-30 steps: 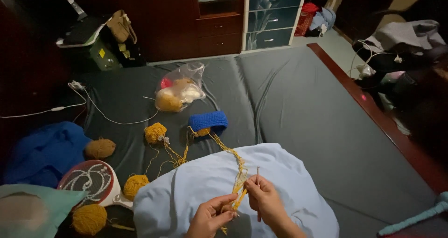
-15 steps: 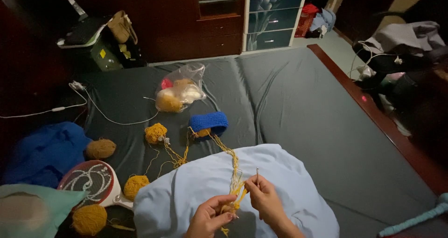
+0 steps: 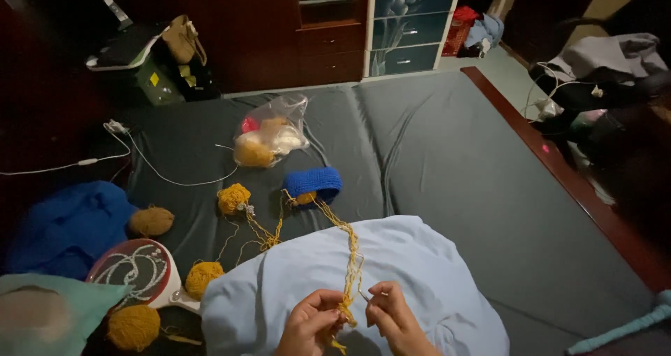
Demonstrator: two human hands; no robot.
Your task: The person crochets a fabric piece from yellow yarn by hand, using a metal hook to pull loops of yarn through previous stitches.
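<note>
My left hand [image 3: 311, 322] pinches a small yellow crocheted piece [image 3: 344, 308] at the bottom of the view, over a light blue cloth [image 3: 412, 272] on my lap. My right hand [image 3: 395, 320] sits right beside it, fingers closed on a thin crochet hook [image 3: 366, 297] that touches the yarn. Yellow yarn strands [image 3: 347, 241] run up from my hands to a blue crocheted band [image 3: 312, 182] lying on the dark grey mattress [image 3: 433, 146].
Several yellow yarn balls [image 3: 233, 198] lie at the left, with a clear plastic bag of yarn [image 3: 269, 139], a white cable [image 3: 154, 171], a blue cloth [image 3: 66, 223] and a round racket-like object [image 3: 133, 269]. A wooden bed edge [image 3: 559, 167] runs along the right.
My hands have shifted slightly while working the yarn; the strands hang a little differently. Nothing else has moved.
</note>
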